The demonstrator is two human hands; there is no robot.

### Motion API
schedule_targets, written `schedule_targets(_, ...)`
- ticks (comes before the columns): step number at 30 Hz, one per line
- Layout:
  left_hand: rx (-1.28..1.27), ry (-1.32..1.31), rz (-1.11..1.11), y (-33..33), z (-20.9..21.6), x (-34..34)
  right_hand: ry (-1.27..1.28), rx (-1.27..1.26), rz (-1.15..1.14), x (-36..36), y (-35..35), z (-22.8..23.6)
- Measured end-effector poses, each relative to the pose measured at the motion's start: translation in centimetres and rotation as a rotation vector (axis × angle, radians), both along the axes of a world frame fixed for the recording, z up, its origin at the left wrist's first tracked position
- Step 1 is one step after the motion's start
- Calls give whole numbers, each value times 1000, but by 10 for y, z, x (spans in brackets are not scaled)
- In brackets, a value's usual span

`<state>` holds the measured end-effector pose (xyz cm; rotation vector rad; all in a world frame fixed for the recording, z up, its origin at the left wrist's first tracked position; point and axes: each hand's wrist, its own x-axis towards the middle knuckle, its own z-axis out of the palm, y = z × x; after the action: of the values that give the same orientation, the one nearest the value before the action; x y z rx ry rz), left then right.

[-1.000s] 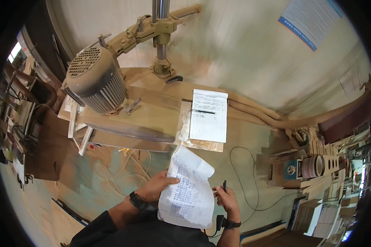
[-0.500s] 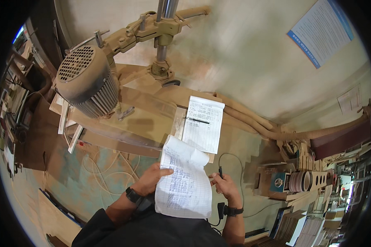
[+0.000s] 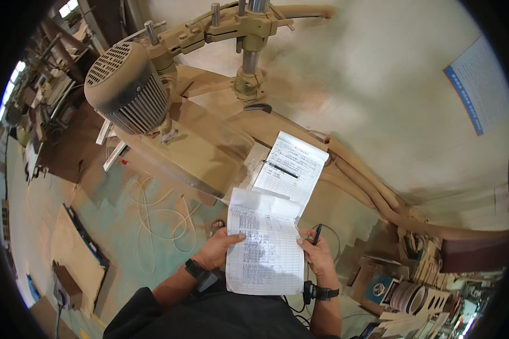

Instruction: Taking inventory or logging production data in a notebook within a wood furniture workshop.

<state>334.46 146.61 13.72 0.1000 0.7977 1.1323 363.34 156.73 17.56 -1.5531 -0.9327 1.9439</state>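
- White ruled paper, covered in blue handwriting, sits low in the middle of the head view: this lined pad (image 3: 264, 257) is held up in front of the person's dark clothing, its top leaf folded over
- Left grip (image 3: 214, 252) – clasping the pad by its left edge, thumb flat on the page
- Right grip (image 3: 319, 257) – closed around a dark pen (image 3: 318, 233) that points upward, with the thumb at the pad's right edge
- Black bands circle both wrists
- Beyond the held sheets, and partly hidden by them, a second pad (image 3: 297, 160) lies on the dusty counter (image 3: 209, 144), a slim pen (image 3: 280, 168) slanting across it
- Left of that, a ribbed motor (image 3: 131, 90) hangs from an arm on a metal column (image 3: 250, 61)
- Dust-coated hoses (image 3: 373, 195) run off to the right, and pale cable (image 3: 144, 213) loops over the green-stained floor (image 3: 116, 240)
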Motion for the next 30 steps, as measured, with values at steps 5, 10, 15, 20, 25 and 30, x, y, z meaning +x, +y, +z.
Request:
schedule_targets(5,-78,-30,187,-21,-28,41,-69,122,202,11,43,-23)
schedule_targets(10,-151,-99,341,-33,-45,64,-210,278,495,-2,76,-35)
schedule_targets(15,-145,-137,454,-43,-64,80,-226,339,619,-17,92,-26)
schedule_targets(20,-228,-234,588,-32,-98,105,-384,536,710,-24,108,-78)
schedule_targets(25,-206,-253,717,-30,-119,134,-547,630,817,-33,112,-87)
schedule_targets(30,-85,-287,891,-24,-111,159,-545,906,940,-21,114,-76)
